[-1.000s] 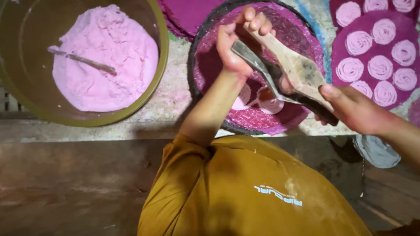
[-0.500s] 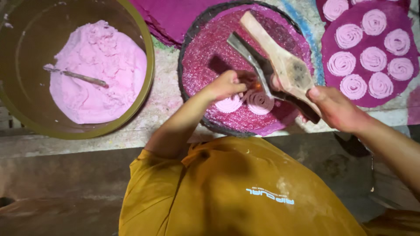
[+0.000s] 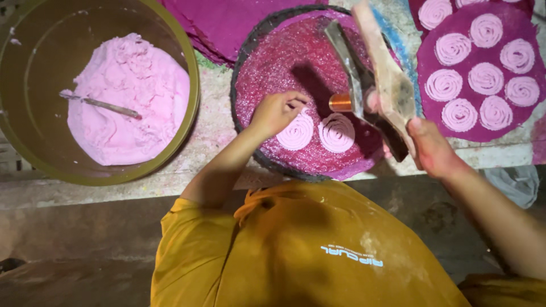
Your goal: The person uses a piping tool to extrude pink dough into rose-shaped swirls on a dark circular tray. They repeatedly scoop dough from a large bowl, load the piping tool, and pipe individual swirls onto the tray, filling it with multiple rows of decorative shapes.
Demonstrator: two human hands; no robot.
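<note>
Over the round tray (image 3: 256,62) lined with a magenta sheet, the right hand (image 3: 435,150) grips the wooden press (image 3: 382,79) (its brass nozzle (image 3: 341,102) points down at the tray), fingers wrapped shut around the handles. The left hand (image 3: 276,112), fingers loosely curled and holding nothing, touches the edge of a pink dough spiral (image 3: 296,132); a second spiral (image 3: 336,133) lies just beside it.

One head-worn camera looks steeply down, close over the worktop (image 3: 216,131).

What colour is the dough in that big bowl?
The dough is pale pink, in an olive-green bowl; the head view shows it.
</note>
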